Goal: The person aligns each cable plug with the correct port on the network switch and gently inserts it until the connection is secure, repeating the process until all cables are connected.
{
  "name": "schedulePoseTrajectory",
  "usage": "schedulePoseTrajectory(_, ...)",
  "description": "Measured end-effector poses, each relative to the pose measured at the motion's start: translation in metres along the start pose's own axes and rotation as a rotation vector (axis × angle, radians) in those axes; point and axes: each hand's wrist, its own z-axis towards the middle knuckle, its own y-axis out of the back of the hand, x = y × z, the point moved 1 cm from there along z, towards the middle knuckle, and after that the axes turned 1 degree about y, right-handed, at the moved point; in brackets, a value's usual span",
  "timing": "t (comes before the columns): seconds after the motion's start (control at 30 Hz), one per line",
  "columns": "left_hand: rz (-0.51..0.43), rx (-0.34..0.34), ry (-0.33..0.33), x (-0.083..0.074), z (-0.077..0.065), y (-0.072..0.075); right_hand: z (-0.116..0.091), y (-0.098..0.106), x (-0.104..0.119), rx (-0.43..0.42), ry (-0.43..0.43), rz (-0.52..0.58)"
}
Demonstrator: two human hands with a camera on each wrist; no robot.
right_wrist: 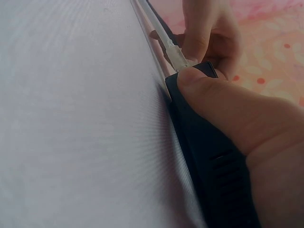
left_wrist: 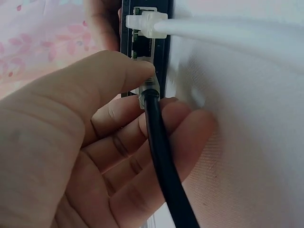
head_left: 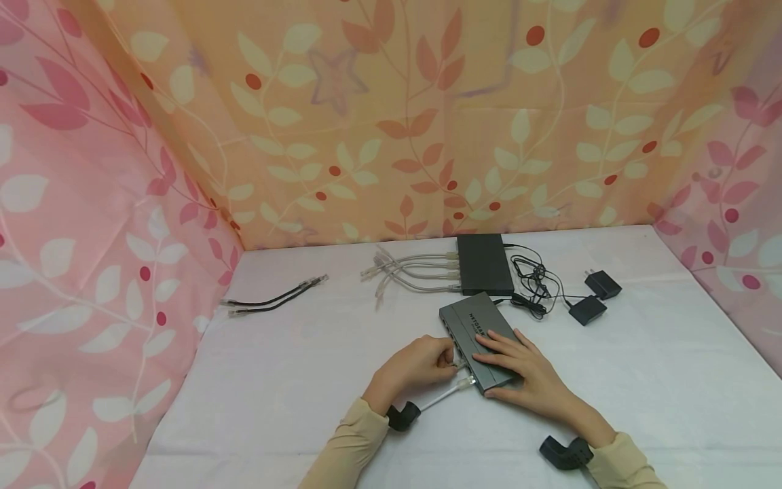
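A grey NETGEAR network switch (head_left: 467,316) lies on the table under my right hand (head_left: 531,380). The right fingers are spread straight across its top, and the thumb rests against its near end. Beside the row of ports, my left hand (head_left: 412,367) pinches the clear plug (left_wrist: 150,84) of a black Ethernet cable (left_wrist: 159,137) between thumb and fingers. That plug is at a port; how deep it sits is hidden by the thumb. A white Ethernet cable (left_wrist: 213,33) has its plug in a port nearer the switch's end, with a dark port between the two plugs.
Behind stands a second, black switch (head_left: 485,265) with several grey cables (head_left: 421,275) plugged in. Coiled black power cords (head_left: 531,275) run to two adapters (head_left: 603,284) at right. Two short black cables (head_left: 275,299) lie at left. Patterned curtains (head_left: 391,122) enclose the table.
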Motion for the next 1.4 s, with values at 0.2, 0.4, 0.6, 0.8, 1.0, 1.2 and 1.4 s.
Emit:
schedulePoseTrajectory(0.2,0.007,0.003,0.016,-0.0006,0.0004,-0.0015,0.0004,0.0003,0.0006,0.010,-0.008,0.001)
schedulePoseTrajectory(0.4,0.001,0.009,0.025,-0.0006,0.0010,-0.0015,0.0007,0.0008,0.0000,0.023,-0.021,0.004)
schedulePoseTrajectory(0.6,0.003,0.017,0.019,-0.0013,0.0006,-0.0010,0.0002,0.0001,-0.0006,0.006,-0.014,0.008)
schedulePoseTrajectory(0.8,0.016,0.021,0.021,-0.0012,0.0002,-0.0007,0.0002,0.0004,0.0000,-0.011,-0.007,0.011)
schedulePoseTrajectory(1.0,-0.001,0.030,0.029,-0.0019,0.0000,0.0001,0.0008,0.0012,0.0003,-0.011,-0.004,0.007)
schedulePoseTrajectory(1.2,0.004,0.030,0.036,-0.0022,-0.0001,0.0009,0.0010,0.0011,0.0002,-0.012,-0.002,0.015)
schedulePoseTrajectory(1.4,0.028,0.023,0.019,-0.0026,-0.0006,0.0012,0.0008,0.0011,0.0008,-0.007,-0.003,0.016)
